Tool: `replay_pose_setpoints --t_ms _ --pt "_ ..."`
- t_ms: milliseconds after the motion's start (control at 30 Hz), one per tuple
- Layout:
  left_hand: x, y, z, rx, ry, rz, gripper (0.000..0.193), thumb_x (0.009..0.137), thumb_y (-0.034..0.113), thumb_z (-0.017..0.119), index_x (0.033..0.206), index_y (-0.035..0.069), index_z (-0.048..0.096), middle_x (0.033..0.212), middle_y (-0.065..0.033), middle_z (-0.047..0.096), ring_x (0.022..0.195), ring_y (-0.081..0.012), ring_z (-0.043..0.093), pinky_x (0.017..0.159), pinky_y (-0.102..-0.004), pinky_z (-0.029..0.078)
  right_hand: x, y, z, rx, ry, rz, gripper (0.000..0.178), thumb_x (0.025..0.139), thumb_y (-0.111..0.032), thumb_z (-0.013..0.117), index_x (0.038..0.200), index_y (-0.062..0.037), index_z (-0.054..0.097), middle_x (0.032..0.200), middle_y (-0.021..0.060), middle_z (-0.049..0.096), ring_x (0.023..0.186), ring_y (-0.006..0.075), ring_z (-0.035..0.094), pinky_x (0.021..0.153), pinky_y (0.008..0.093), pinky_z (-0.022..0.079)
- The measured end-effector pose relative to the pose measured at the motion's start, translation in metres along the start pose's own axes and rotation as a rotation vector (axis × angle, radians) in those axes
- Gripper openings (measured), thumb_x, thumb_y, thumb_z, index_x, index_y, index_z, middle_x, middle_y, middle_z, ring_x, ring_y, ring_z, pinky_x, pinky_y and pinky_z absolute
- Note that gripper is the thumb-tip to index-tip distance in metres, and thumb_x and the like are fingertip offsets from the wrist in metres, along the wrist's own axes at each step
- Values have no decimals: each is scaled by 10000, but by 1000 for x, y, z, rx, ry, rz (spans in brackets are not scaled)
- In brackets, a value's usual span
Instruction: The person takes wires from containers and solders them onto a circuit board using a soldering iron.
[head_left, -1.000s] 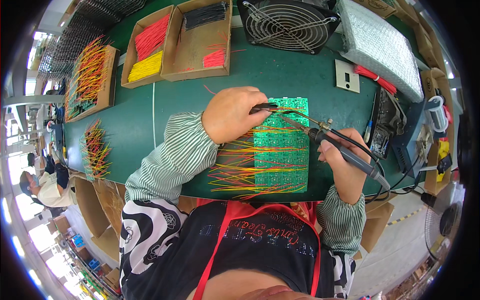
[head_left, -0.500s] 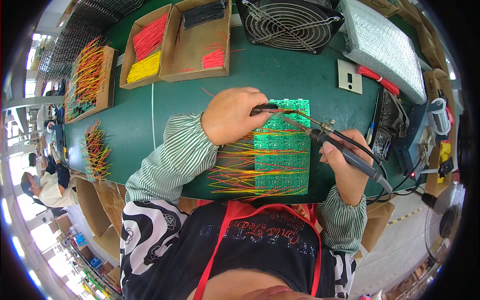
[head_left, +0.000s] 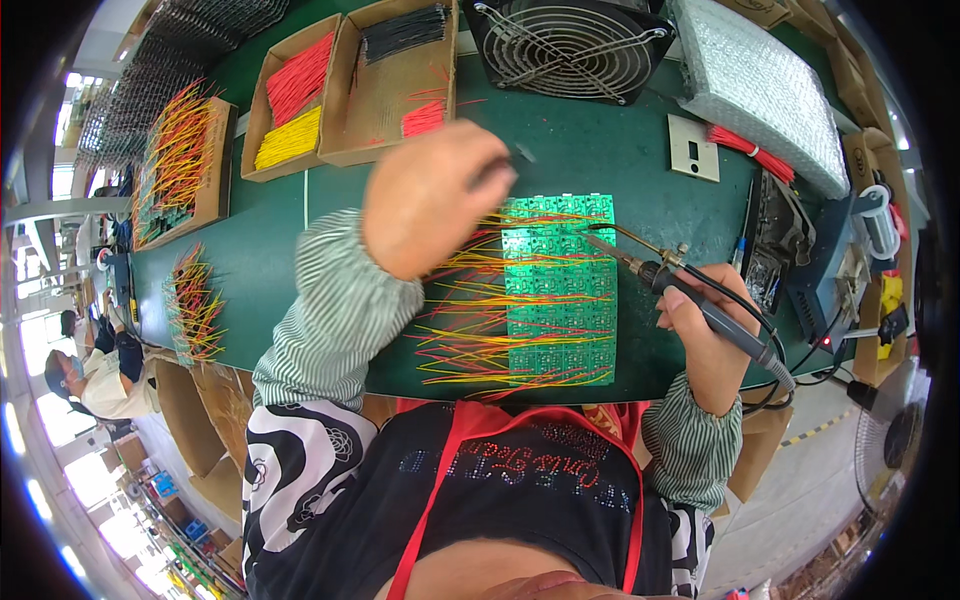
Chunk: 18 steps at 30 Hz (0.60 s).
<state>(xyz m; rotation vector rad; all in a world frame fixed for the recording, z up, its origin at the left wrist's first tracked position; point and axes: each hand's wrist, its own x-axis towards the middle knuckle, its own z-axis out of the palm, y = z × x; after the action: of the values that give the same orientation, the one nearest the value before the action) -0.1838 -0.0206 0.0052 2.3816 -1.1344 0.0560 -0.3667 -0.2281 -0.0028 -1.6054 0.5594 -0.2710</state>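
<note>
A green circuit board panel lies on the green table in front of me, with many red and yellow wires sticking out of its left side. My left hand is lifted above the panel's upper left corner and is blurred. Its fingers are curled, and a thin grey solder wire shows at the fingertips. My right hand grips a black soldering iron by its handle. The iron's tip hovers over the panel's upper right part.
Behind the panel stand cardboard boxes of red, yellow and black wire pieces, a black fan and a bubble-wrap pack. A soldering station sits right. Wired boards lie left. Another person is far left.
My left hand has risen off the panel's top edge and moved up and left, now blurred. The right hand with the iron has stayed almost still.
</note>
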Motion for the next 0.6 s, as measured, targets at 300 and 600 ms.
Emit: replay_pose_setpoints --t_ms 300,600 --pt "4 15 40 -180 -260 41 191 792 201 630 821 13 615 766 -117 589 692 -309 575 613 -390 446 2 2 -1 2 11 13 159 757 -46 669 868 30 586 693 42 613 597 70 567 554 197 444" --pt "5 13 41 -178 -275 29 213 790 217 626 820 6 622 766 -124 595 692 -310 581 612 -392 448 8 7 0 -25 -16 26 164 757 -51 674 875 26 590 702 41 615 610 72 570 556 198 445"
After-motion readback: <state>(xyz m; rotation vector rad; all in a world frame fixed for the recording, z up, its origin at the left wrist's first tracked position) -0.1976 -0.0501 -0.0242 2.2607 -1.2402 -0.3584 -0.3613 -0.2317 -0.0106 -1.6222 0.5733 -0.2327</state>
